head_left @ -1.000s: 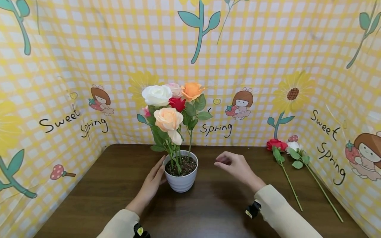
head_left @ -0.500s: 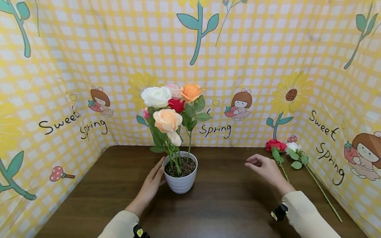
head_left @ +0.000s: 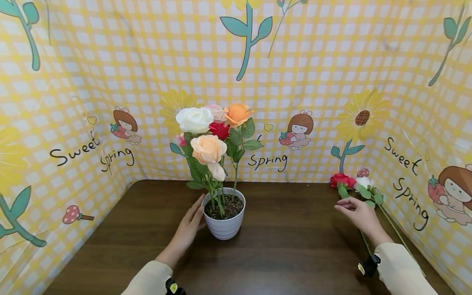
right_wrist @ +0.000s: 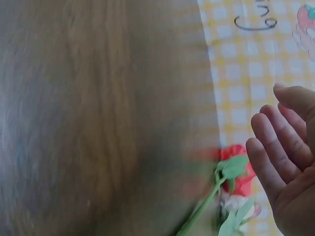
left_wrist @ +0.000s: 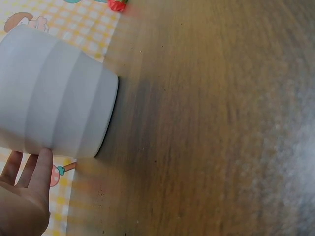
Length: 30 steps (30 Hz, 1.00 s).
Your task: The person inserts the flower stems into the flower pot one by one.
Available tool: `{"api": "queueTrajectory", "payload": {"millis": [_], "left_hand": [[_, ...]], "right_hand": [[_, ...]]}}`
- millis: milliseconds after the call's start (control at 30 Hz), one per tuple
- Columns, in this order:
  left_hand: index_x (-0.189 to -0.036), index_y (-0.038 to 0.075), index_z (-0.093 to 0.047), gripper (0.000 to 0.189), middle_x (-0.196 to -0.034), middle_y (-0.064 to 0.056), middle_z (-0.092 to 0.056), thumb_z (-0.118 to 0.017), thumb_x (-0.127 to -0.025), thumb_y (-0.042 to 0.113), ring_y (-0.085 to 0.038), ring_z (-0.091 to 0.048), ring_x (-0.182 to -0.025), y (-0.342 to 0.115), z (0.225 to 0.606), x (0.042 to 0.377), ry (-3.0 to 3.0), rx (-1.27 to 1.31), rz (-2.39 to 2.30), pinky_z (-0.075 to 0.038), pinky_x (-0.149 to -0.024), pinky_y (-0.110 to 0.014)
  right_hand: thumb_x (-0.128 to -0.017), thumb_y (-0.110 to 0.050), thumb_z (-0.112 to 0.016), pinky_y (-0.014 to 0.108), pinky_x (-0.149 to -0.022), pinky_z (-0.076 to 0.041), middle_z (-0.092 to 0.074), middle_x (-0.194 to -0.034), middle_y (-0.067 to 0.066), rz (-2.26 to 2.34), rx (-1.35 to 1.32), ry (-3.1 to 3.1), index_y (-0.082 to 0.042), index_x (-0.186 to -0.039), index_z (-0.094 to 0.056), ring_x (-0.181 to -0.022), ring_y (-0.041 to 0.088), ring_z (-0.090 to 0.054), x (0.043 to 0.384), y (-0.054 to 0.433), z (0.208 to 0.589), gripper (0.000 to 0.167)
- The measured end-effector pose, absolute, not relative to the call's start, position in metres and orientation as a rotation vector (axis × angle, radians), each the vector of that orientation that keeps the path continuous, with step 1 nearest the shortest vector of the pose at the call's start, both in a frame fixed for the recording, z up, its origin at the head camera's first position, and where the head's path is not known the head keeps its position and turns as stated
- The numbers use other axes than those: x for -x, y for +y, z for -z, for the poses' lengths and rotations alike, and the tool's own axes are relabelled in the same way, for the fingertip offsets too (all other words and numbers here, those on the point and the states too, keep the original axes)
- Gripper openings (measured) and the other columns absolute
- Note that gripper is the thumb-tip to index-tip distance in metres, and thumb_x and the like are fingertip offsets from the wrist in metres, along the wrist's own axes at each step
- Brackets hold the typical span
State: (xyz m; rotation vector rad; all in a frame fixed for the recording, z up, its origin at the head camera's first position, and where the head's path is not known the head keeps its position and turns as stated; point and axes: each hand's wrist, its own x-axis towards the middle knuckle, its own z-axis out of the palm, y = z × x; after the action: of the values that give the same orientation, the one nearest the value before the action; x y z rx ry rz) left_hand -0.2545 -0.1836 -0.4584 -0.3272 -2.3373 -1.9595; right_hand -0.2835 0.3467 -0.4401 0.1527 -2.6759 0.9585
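A white ribbed flowerpot (head_left: 224,226) stands on the table, filled with dark soil. Several roses rise from it, among them a white rose (head_left: 194,120), an orange rose (head_left: 237,114) and a peach rose (head_left: 208,150). My left hand (head_left: 186,227) rests its straight fingers against the pot's left side; the left wrist view shows the fingertips (left_wrist: 46,153) touching its wall. Over the stems at the right hovers my right hand (head_left: 359,215), fingers loosely bent, nothing held. Beneath and beyond it lie a red rose (head_left: 343,180) and a white rose (head_left: 364,182); the hand partly covers their stems.
The dark wooden table (head_left: 287,246) is walled on three sides by a yellow checked cloth (head_left: 302,73). Both loose roses lie near its right edge, their heads by the back cloth.
My right hand has travelled right, from beside the pot to above the lying roses. My left hand and the pot keep their places.
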Motion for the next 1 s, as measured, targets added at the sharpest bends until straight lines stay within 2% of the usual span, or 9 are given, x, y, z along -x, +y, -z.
{"api": "queueTrajectory", "payload": {"millis": [300, 567, 700, 867, 1000], "left_hand": [[-0.159, 0.026, -0.028, 0.051, -0.164, -0.010, -0.020, -0.038, -0.110, 0.037, -0.035, -0.025, -0.146, -0.184, 0.457, 0.253, -2.335, 0.328, 1.973, -0.044, -0.103, -0.056], [-0.160, 0.026, -0.028, 0.052, -0.164, -0.011, -0.020, -0.039, -0.110, 0.038, -0.036, -0.026, -0.145, -0.183, 0.457, 0.253, -2.330, 0.318, 1.979, -0.044, -0.103, -0.056], [-0.160, 0.023, -0.028, 0.053, -0.163, -0.012, -0.020, -0.039, -0.110, 0.037, -0.038, -0.025, -0.145, -0.182, 0.458, 0.253, -2.328, 0.315, 1.977, -0.044, -0.103, -0.057], [-0.160, 0.022, -0.029, 0.052, -0.163, -0.014, -0.021, -0.039, -0.110, 0.035, -0.039, -0.026, -0.145, -0.182, 0.458, 0.253, -2.321, 0.308, 1.974, -0.045, -0.102, -0.058], [-0.160, 0.022, -0.028, 0.052, -0.163, -0.015, -0.020, -0.039, -0.111, 0.035, -0.039, -0.026, -0.144, -0.183, 0.457, 0.254, -2.326, 0.308, 1.969, -0.045, -0.102, -0.058]], "right_hand": [[-0.097, -0.038, -0.068, 0.042, -0.072, -0.052, -0.071, -0.104, 0.018, -0.940, -0.070, -2.766, 0.001, -0.115, -0.069, -0.097, 0.037, -0.064, 0.283, 0.372, 0.452, 0.042], [-0.098, -0.033, -0.068, 0.045, -0.074, -0.054, -0.070, -0.105, 0.022, -0.978, -0.017, -2.815, 0.007, -0.119, -0.064, -0.094, 0.037, -0.065, 0.280, 0.388, 0.459, 0.046], [-0.098, -0.031, -0.067, 0.042, -0.073, -0.054, -0.071, -0.105, 0.021, -1.033, 0.023, -2.860, 0.010, -0.122, -0.062, -0.096, 0.037, -0.065, 0.278, 0.396, 0.459, 0.048], [-0.094, -0.037, -0.070, 0.035, -0.067, -0.053, -0.071, -0.100, 0.017, -1.136, 0.096, -2.909, 0.013, -0.123, -0.058, -0.084, 0.026, -0.065, 0.280, 0.403, 0.460, 0.059], [-0.090, -0.041, -0.074, 0.035, -0.063, -0.051, -0.070, -0.094, 0.012, -1.131, 0.134, -2.949, 0.014, -0.122, -0.058, -0.075, 0.019, -0.062, 0.284, 0.407, 0.464, 0.066]]}}
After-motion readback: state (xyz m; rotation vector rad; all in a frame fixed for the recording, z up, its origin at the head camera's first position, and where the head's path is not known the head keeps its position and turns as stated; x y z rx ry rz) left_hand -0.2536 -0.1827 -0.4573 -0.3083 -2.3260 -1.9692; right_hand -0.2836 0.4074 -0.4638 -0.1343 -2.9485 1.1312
